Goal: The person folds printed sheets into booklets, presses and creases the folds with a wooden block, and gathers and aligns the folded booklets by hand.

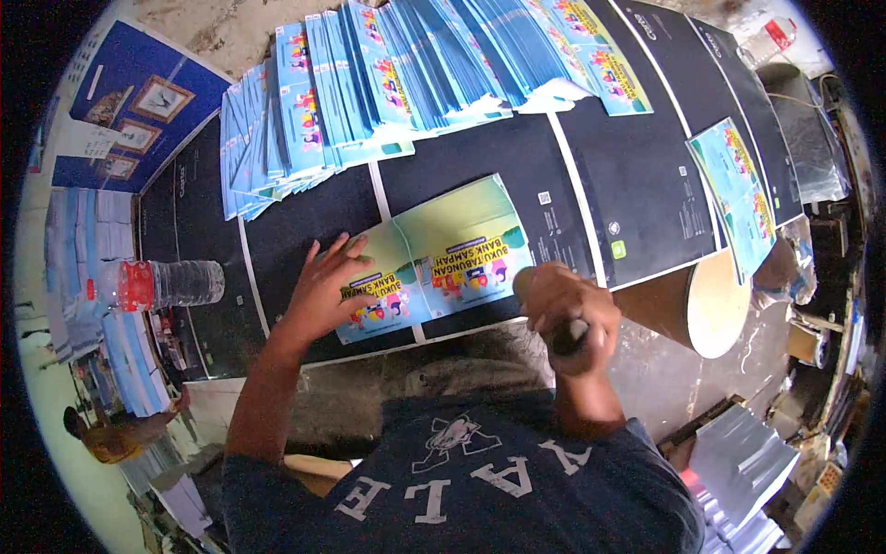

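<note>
A printed booklet cover (461,231) in green, yellow and light blue lies spread in front of me, its fold line running between two matching panels. My left hand (329,284) rests on its left panel with the fingers spread. At its lower right corner, my right hand (574,316) is closed around a short rod-like tool (577,334). The tool's dark rounded end shows at the fist, and a paler end points towards the cover. The hand is slightly blurred, and the tool's kind cannot be made out.
Overlapping blue booklets (406,78) line the table's far side. A smaller pile of booklets (736,189) sits at the right edge, above a large cardboard tube (718,305). The table is covered with black sheets (637,198). A water bottle (175,284) with a red label is at left.
</note>
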Demonstrator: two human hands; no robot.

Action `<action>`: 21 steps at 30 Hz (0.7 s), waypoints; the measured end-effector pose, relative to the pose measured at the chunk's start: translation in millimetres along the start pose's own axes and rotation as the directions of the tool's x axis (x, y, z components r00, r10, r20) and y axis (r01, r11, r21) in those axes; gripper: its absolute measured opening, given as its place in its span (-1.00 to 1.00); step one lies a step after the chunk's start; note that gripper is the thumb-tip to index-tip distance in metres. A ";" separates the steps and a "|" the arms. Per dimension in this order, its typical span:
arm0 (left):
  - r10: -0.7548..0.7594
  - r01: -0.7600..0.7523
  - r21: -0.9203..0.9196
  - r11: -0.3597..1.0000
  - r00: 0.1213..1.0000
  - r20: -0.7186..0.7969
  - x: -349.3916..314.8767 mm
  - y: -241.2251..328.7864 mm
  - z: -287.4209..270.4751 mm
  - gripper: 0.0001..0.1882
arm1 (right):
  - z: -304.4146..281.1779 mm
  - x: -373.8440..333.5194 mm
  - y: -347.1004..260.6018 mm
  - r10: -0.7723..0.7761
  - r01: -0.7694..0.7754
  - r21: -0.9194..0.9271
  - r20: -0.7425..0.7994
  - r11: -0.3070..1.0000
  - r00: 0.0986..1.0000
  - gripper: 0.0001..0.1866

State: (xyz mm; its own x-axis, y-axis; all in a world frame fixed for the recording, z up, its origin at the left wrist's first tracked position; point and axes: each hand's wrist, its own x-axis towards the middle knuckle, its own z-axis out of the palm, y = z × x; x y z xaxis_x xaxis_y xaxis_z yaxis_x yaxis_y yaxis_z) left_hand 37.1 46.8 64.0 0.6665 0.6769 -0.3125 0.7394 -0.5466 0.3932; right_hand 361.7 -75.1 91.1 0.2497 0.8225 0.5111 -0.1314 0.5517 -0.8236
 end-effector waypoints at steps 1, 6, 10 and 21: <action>-0.047 0.048 0.027 0.999 0.999 -0.015 -1.1 4.3 -1.6 -0.39 | 0.9 -0.2 4.4 0.000 0.000 0.010 -0.005 1.000 1.000 -0.41; -0.064 0.067 0.051 0.996 0.996 -0.068 0.8 4.8 9.8 -0.32 | 8.7 -15.7 58.6 0.144 -0.138 -0.104 0.058 0.985 0.988 -0.65; -0.053 0.056 0.037 0.998 0.994 -0.091 1.2 -5.7 26.4 -0.43 | 91.9 -55.0 107.8 -0.027 0.048 -0.087 0.232 0.995 0.972 -0.77; 0.052 -0.040 0.055 0.998 0.971 -0.233 -1.1 -31.1 50.9 -0.39 | 92.5 -28.9 92.1 0.035 0.013 -0.149 0.312 0.989 0.949 -0.73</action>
State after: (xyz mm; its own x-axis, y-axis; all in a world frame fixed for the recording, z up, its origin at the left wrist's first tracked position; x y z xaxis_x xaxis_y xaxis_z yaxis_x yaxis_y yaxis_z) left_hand 18.3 38.0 8.1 0.6634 0.7439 -0.0813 0.7161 -0.5996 0.3574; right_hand 253.6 -35.3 23.2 -0.0670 0.8433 0.5332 0.0163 0.5353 -0.8445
